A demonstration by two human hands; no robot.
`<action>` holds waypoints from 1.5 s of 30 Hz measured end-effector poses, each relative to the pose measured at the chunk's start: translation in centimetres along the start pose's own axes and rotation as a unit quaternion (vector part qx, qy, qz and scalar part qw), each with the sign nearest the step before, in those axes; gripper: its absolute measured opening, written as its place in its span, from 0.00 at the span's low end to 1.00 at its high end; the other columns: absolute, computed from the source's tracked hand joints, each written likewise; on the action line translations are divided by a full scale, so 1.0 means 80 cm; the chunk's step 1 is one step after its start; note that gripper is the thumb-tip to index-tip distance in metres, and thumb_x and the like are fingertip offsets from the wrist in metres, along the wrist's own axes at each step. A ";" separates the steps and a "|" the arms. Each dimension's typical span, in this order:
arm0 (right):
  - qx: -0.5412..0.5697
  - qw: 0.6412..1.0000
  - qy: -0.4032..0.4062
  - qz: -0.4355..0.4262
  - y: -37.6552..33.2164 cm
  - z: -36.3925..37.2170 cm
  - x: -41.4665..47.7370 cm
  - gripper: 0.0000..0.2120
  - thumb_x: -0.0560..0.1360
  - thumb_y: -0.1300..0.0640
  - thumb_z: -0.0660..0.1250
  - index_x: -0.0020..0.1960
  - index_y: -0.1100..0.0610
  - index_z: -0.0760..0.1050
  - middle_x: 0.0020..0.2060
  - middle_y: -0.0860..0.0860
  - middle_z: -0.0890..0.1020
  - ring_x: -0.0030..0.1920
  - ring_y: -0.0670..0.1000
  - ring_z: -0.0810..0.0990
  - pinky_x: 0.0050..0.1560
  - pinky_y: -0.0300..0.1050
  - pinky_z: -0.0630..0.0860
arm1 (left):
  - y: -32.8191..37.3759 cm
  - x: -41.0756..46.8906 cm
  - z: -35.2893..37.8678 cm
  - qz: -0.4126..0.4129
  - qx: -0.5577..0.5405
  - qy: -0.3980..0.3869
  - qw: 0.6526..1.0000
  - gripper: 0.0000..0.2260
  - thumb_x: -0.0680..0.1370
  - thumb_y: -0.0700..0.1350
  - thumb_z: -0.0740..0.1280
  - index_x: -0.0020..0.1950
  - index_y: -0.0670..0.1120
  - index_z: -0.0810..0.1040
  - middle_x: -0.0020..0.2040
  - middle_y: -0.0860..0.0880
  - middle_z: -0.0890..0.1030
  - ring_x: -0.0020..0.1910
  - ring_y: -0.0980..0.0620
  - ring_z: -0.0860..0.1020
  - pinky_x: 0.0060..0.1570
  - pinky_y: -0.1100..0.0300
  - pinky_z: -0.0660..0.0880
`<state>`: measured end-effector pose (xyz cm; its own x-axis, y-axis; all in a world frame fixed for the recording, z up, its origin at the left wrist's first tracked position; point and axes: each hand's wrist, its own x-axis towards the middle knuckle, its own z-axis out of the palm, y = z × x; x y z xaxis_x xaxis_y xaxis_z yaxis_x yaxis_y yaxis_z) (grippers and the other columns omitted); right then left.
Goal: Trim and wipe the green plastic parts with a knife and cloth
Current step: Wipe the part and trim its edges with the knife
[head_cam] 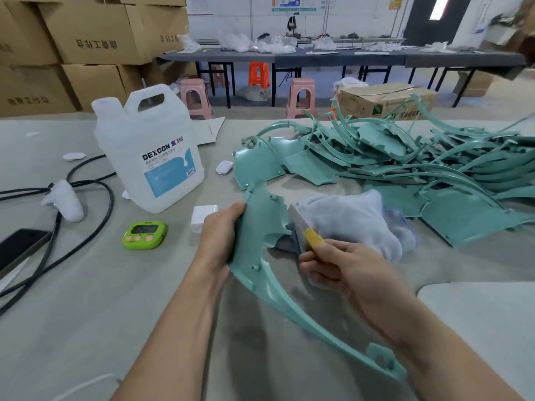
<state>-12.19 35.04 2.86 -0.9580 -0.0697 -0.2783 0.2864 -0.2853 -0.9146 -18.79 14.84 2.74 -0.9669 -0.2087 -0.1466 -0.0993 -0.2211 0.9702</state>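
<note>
Head | left hand (220, 240) grips green part (262, 218), long axis far-left to near-right | right hand (347, 270) grips knife (312, 236)

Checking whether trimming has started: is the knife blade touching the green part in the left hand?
Cannot tell. Head view: the blade of the knife reaches the edge of the green part with no visible gap, but blur hides actual contact.

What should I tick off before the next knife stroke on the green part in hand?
1. Left hand grips the green part: ok.
2. Right hand holds the knife, blade out: ok.
3. Left hand clear of the blade: ok.
4. Blade touching the part's edge: cannot tell.
5. Cloth close behind the knife: ok.
</note>
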 end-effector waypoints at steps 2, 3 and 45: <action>-0.054 0.992 0.096 -0.057 0.000 -0.007 0.022 0.09 0.82 0.62 0.66 0.48 0.66 0.81 0.36 0.58 0.86 0.32 0.50 0.86 0.31 0.41 0.82 | -0.004 0.000 0.002 -0.004 0.017 0.017 1.000 0.11 0.71 0.54 0.71 0.37 0.47 0.81 0.33 0.46 0.81 0.32 0.49 0.78 0.35 0.56 0.72; -0.093 0.980 0.144 -0.097 -0.007 -0.015 0.031 0.10 0.82 0.60 0.66 0.48 0.66 0.82 0.35 0.56 0.86 0.33 0.50 0.85 0.32 0.40 0.82 | -0.006 0.000 0.003 -0.009 0.025 0.031 0.999 0.13 0.68 0.56 0.70 0.38 0.46 0.81 0.34 0.46 0.81 0.34 0.49 0.78 0.37 0.54 0.72; -0.250 0.940 0.035 -0.229 -0.087 0.008 0.048 0.15 0.81 0.68 0.61 0.40 0.56 0.80 0.30 0.50 0.80 0.27 0.46 0.70 0.30 0.37 0.68 | -0.017 -0.033 0.054 0.065 0.020 -0.067 0.995 0.15 0.85 0.51 0.61 0.47 0.62 0.86 0.46 0.56 0.86 0.48 0.56 0.81 0.49 0.57 0.76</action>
<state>-17.84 36.14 8.40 -0.9844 0.0196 0.1749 -0.1666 0.2157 -0.9621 -17.15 19.80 2.67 -0.9945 -0.1045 0.0048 0.0217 -0.1619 0.9866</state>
